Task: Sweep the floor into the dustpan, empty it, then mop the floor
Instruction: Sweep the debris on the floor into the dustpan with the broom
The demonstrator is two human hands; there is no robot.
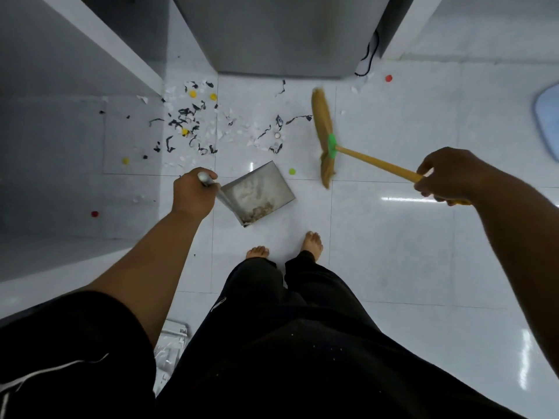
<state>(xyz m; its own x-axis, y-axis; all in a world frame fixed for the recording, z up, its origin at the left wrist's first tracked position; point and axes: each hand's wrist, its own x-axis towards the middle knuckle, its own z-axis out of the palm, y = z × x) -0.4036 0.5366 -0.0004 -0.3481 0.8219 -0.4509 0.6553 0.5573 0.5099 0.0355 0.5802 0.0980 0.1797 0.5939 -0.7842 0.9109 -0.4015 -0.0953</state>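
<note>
My left hand (193,193) grips the handle of a metal dustpan (257,193), whose pan sits on the white tiles in front of my bare feet and holds some brownish dirt. My right hand (447,176) grips the yellow handle of a straw broom (323,128); its bristle head, tied with a green band, is blurred and lies to the right of the litter. Scraps of black and white paper (199,125) and small yellow, green and red caps lie scattered on the floor beyond the dustpan.
A grey appliance (278,34) with a black cable stands at the far side. A grey shelf unit (60,116) fills the left. A light blue object (549,116) sits at the right edge. A clear plastic bag (169,349) lies by my left leg.
</note>
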